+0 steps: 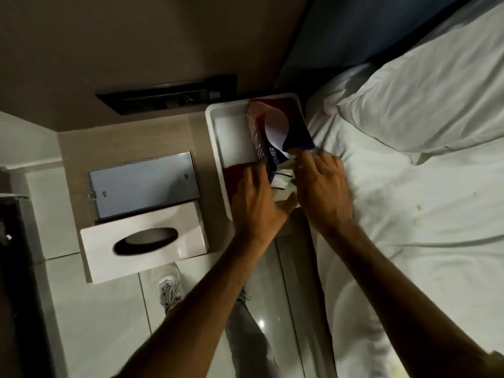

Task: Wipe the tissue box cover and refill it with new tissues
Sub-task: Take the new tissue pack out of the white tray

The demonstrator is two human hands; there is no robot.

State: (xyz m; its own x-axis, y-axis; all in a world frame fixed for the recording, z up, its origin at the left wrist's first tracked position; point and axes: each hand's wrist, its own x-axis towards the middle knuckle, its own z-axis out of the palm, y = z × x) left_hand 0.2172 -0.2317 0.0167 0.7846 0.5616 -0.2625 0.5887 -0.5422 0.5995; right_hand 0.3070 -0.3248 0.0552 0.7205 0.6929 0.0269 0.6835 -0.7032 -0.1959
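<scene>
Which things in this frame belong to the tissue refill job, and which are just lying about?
Part of the job:
- white tissue box cover
- metal base plate
- Premier tissue pack
- white tray under the pack
- left hand and right hand, both on the pack

Just lying about:
- pillow
- bed sheet
- wall socket panel

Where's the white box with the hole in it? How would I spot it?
Find the nightstand left of the bed. At its front edge, nearest the person's shoe, sits the tissue box cover. Unlike the flat grey metal plate behind it, it is white with a dark oval slot on top.
</scene>
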